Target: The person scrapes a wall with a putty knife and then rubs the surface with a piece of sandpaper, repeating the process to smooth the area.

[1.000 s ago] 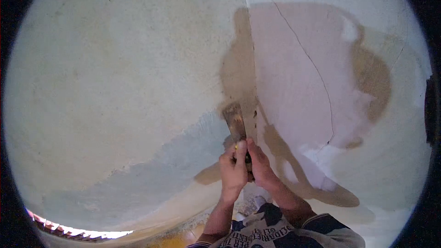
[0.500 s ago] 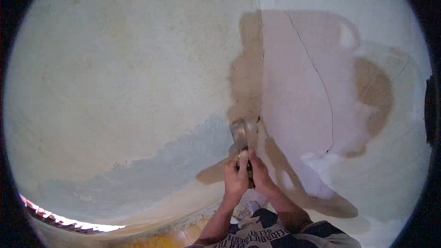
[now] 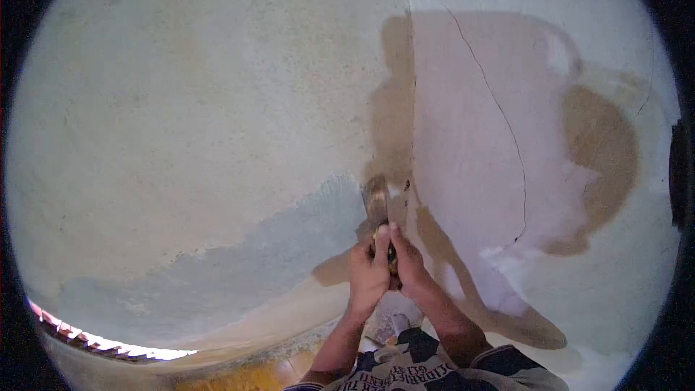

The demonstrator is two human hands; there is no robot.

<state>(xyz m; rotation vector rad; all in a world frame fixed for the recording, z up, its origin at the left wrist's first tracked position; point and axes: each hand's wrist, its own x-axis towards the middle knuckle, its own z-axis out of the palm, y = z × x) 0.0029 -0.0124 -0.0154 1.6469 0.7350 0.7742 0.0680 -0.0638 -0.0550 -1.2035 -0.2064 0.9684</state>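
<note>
Both hands grip the dark handle of a scraper, its flat metal blade pointing up against the wall near the corner. My left hand wraps the handle from the left, thumb lying along it. From the other side my right hand closes round the same handle, thumb up beside the left one. A bluish-grey patch with a ragged upper edge spreads left of the blade, below the yellowish-cream coating. Part of the handle is hidden by my fingers.
A vertical corner line runs above the blade. The right-hand wall carries a long thin crack and my shadow. Bright slatted opening lies at lower left, yellow floor below. A dark object stands at the right edge.
The scraper and both hands have shifted slightly up the wall. My shadow on the right has moved a little to the right. The grip is unchanged.
</note>
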